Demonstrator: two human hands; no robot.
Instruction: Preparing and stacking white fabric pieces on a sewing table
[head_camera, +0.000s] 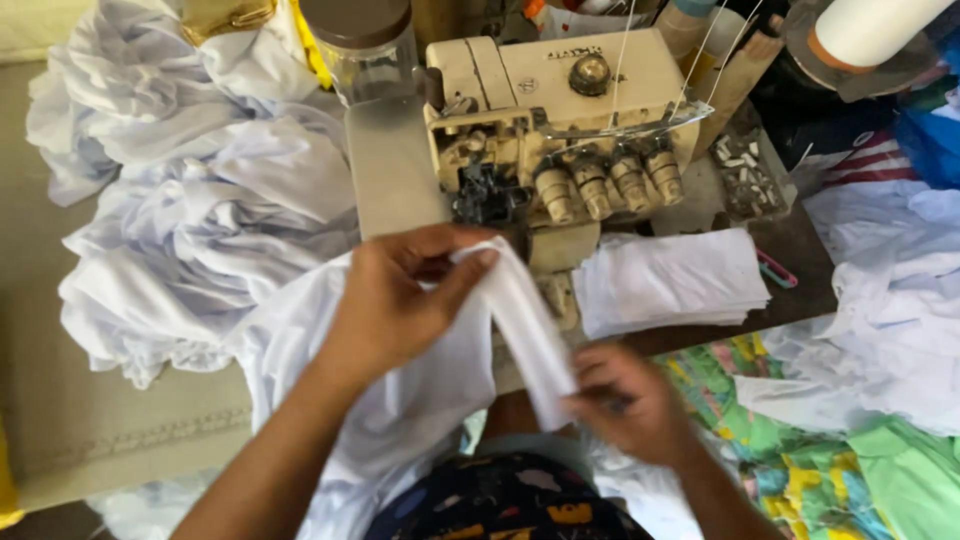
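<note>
One clear jar with a brown lid stands just left of the cream overlock machine; what it holds cannot be told. Right of the machine sits one small tray of small pale bits. Four tension knobs line the machine's front. In front of the machine, the left hand pinches the upper end of a folded white fabric strip, fingers closed on it. The right hand, blurred, grips its lower end. One stack of white pieces lies right of the machine's base; one heap of white cloth lies left.
</note>
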